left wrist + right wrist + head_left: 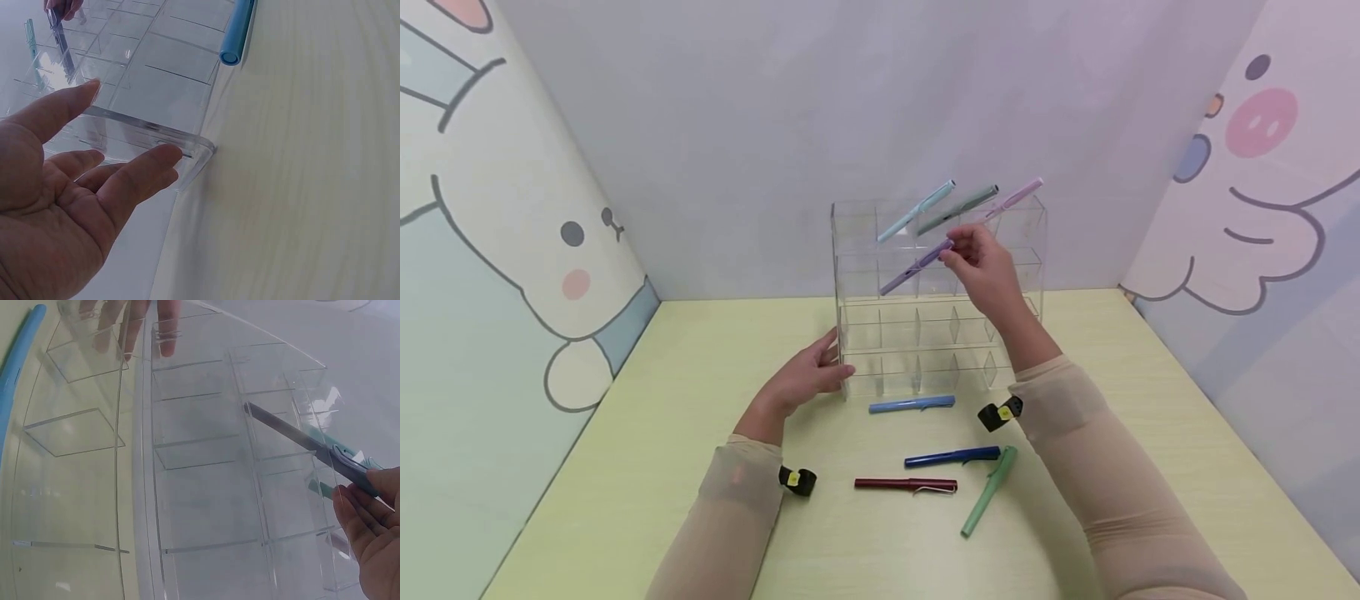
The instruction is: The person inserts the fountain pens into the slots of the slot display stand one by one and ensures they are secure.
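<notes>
A clear acrylic rack (898, 333) with stepped tiers of small compartments stands on the table. My right hand (988, 271) pinches a purple pen (913, 268) near its capped end, its other end slanting down to the left over the second tier. Three pens lean in the top tier: a light blue one (917, 211), a grey-green one (958, 210) and a pink one (1018, 197). At the rack's lower left side, my left hand (805, 375) rests with fingers extended along the side panel; in the left wrist view its fingertips (165, 155) are right at the panel's edge.
In front of the rack lie a blue pen (912, 404), a dark blue pen (952, 457), a dark red pen (906, 484) and a green pen (988, 492). Walls with cartoon figures (576, 250) border the table (700, 333) behind and at both sides.
</notes>
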{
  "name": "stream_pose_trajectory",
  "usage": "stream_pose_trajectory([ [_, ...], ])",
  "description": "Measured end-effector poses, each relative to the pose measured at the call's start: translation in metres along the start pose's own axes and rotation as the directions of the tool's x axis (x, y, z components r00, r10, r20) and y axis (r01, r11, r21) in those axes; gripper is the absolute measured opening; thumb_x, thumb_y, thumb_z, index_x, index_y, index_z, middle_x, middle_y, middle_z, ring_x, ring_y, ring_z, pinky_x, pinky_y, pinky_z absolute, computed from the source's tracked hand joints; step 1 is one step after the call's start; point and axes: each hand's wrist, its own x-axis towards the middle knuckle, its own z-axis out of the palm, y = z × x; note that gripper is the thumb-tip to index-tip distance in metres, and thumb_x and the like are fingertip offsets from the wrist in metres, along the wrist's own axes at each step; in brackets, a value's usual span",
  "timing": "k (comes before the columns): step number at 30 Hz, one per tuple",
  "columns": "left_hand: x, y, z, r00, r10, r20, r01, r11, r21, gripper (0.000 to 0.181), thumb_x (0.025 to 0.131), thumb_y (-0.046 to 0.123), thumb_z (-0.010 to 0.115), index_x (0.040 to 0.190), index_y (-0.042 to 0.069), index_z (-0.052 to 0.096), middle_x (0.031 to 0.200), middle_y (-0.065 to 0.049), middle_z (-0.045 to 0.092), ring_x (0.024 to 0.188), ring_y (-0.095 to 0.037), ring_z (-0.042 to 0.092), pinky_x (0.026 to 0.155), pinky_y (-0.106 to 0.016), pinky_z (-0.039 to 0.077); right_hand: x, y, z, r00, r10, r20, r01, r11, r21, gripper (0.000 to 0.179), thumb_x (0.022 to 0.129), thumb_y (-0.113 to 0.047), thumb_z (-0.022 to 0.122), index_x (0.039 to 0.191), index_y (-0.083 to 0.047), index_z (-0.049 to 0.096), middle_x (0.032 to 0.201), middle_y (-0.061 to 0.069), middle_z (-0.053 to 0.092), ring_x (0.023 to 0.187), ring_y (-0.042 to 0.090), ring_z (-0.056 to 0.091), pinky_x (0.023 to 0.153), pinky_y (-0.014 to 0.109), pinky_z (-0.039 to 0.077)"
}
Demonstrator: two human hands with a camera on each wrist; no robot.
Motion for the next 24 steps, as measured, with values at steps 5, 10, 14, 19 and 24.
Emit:
stream_pose_trajectory([
  [5,-0.001,0.0,0.0,1.0,0.007,0.01,-0.007,1.0,-0.001,0.089,0.094,0.031,0.068,0.159,0.033,0.008,0.163,-0.008,0.023,0.129,-0.026,0.054,0.104,-0.045,0.047,-0.001,0.002,0.002,1.0,-0.012,0.004,0.012,1.0,-0.013,0.035,0.096,-0.02,0.064,0.123,0.0,0.055,0.105,0.011,0.065,0.092,0.012,0.062,0.079,0.017,0.051],
  [10,-0.002,0.001,0.0,1.0,0.012,0.017,-0.012,1.0,-0.002,0.09,0.093,0.033,0.069,0.159,0.033,0.007,0.163,-0.007,0.021,0.13,-0.026,0.054,0.105,-0.044,0.047,-0.002,0.001,0.002,1.0,-0.016,0.004,0.016,1.0,-0.02,0.035,0.096,-0.02,0.064,0.124,-0.001,0.054,0.105,0.01,0.065,0.092,0.013,0.061,0.078,0.017,0.051],
  [14,-0.002,0.001,-0.001,1.0,0.01,0.015,-0.01,1.0,0.0,0.09,0.093,0.033,0.069,0.159,0.033,0.007,0.163,-0.007,0.021,0.13,-0.026,0.053,0.105,-0.044,0.047,-0.002,0.001,0.002,1.0,-0.023,-0.001,0.023,1.0,-0.019,0.034,0.096,-0.02,0.064,0.125,-0.004,0.054,0.104,0.01,0.065,0.092,0.014,0.061,0.078,0.017,0.051],
  [19,-0.002,0.001,0.0,1.0,0.008,0.012,-0.008,1.0,0.0,0.09,0.093,0.033,0.069,0.159,0.032,0.008,0.163,-0.008,0.022,0.13,-0.026,0.053,0.104,-0.044,0.047,-0.002,0.002,0.0,1.0,0.006,0.011,-0.006,1.0,-0.005,0.041,0.097,-0.022,0.064,0.132,-0.009,0.048,0.11,0.011,0.067,0.094,0.016,0.063,0.081,0.021,0.052],
  [24,-0.001,0.001,0.0,1.0,0.009,0.014,-0.008,1.0,-0.006,0.089,0.093,0.031,0.068,0.159,0.032,0.008,0.163,-0.008,0.023,0.13,-0.026,0.053,0.104,-0.044,0.048,-0.004,0.002,-0.008,0.999,0.036,0.024,-0.037,0.998,0.052,0.051,0.096,-0.024,0.065,0.14,-0.014,0.04,0.123,0.011,0.065,0.108,0.018,0.063,0.092,0.025,0.052],
])
